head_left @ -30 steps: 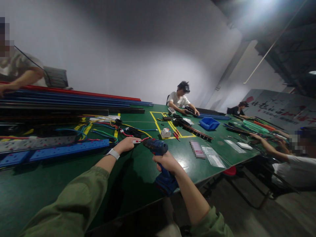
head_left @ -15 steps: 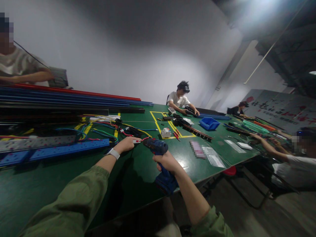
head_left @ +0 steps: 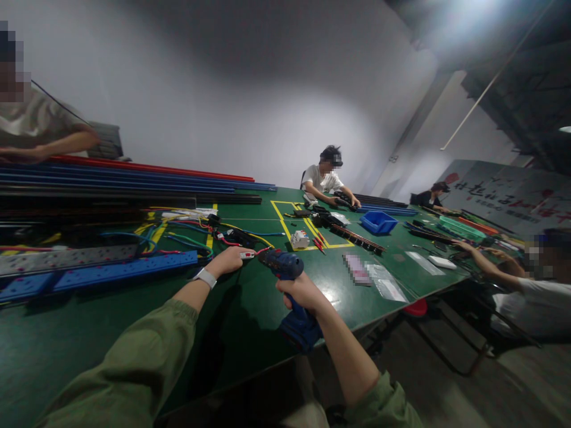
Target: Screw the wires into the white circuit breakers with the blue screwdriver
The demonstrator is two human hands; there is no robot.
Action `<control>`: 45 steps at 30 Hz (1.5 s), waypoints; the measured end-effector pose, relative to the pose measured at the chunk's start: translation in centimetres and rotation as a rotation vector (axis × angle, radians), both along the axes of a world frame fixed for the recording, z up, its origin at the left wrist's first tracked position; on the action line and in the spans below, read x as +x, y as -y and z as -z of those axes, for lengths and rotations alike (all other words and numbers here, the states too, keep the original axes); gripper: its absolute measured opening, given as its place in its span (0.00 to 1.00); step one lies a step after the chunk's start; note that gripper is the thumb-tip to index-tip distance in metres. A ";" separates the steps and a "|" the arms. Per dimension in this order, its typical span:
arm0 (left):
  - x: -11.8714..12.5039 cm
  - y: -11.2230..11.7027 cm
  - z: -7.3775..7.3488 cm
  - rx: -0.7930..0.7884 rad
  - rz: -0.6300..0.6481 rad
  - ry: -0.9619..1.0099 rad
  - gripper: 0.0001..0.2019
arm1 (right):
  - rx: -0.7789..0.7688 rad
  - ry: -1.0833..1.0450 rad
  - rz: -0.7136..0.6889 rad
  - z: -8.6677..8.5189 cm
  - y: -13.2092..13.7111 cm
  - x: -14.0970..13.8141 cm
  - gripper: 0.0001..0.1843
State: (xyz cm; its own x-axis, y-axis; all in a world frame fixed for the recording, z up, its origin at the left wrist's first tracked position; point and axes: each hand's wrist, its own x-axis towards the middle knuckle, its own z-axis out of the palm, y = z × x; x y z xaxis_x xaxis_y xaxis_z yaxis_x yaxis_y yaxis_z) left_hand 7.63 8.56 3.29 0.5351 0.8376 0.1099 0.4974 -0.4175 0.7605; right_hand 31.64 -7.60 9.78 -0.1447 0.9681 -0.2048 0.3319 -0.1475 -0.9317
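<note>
My right hand (head_left: 306, 291) is wrapped round the grip of a blue cordless drill (head_left: 285, 264), its nose pointing left. My left hand (head_left: 226, 260), with a pale band on the wrist, pinches a small white part with a red middle (head_left: 247, 255), perhaps a switch. The front end of the drill is right beside this part; whether they touch I cannot tell. A red wire shows near them. Just beyond lie a white circuit breaker block (head_left: 300, 239) and red-handled tools or leads (head_left: 319, 244) on the green table (head_left: 330, 318).
Blue and grey power strips (head_left: 129, 270) and a tangle of wires lie left. Long red, blue and black profiles (head_left: 178, 178) are stacked behind. A blue bin (head_left: 378, 223) and plastic bags (head_left: 387, 284) lie right. Co-workers sit around the table, one opposite (head_left: 323, 178).
My hands, the drill and the white part hold nearly the same position. The co-worker at far left has shifted an arm slightly, and the one at right has moved a hand.
</note>
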 end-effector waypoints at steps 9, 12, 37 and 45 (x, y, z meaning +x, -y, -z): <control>0.1 -0.5 0.7 0.031 0.009 0.013 0.29 | 0.026 0.021 -0.031 0.4 -0.1 -0.3 0.08; 0.1 -0.7 0.9 0.035 -0.007 0.007 0.29 | 0.043 0.018 -0.032 0.8 -0.2 -0.3 0.06; 0.0 -1.1 1.5 0.031 -0.026 -0.026 0.30 | 0.005 0.002 -0.011 0.4 -0.2 0.0 0.09; -0.1 -1.0 1.7 0.029 -0.023 -0.023 0.32 | -0.017 0.010 0.005 0.3 -0.2 0.0 0.06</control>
